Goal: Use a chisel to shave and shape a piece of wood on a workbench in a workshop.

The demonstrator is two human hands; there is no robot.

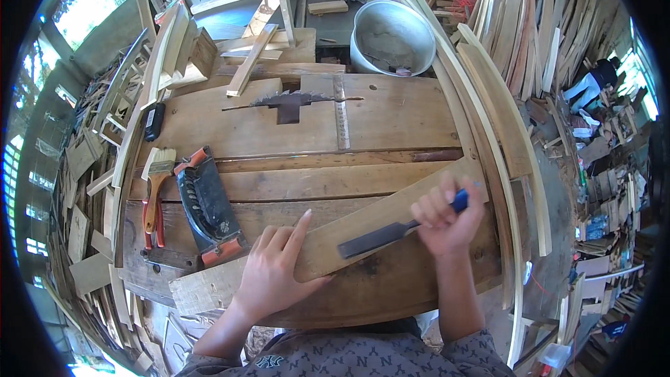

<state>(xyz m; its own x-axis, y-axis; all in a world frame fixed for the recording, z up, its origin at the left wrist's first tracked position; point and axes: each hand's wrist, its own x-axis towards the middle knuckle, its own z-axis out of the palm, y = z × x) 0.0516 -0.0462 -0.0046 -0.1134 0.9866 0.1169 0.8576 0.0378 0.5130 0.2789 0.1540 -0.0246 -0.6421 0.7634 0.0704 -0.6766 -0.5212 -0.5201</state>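
Observation:
A long, flat wooden board (pixel 370 218) lies slantwise across the near part of the workbench, its right end farther from me. My left hand (pixel 273 265) rests on it with the fingers spread and the thumb stretched to the right, holding nothing. My right hand (pixel 450 220) is closed around the blue handle of a wide chisel (pixel 373 239). The dark steel blade points left and lies over the board's near edge; I cannot tell whether it touches the wood. Left of the board is a black hand plane-like tool with orange ends (pixel 208 206).
A paintbrush (pixel 160 167) and red-handled pliers (pixel 155 222) lie at the bench's left. A saw blade (pixel 293 100) stands up through the bench top (pixel 398 122) farther away. A large metal pot (pixel 393 36) sits at the back. Long wood strips (pixel 488 126) line the right edge.

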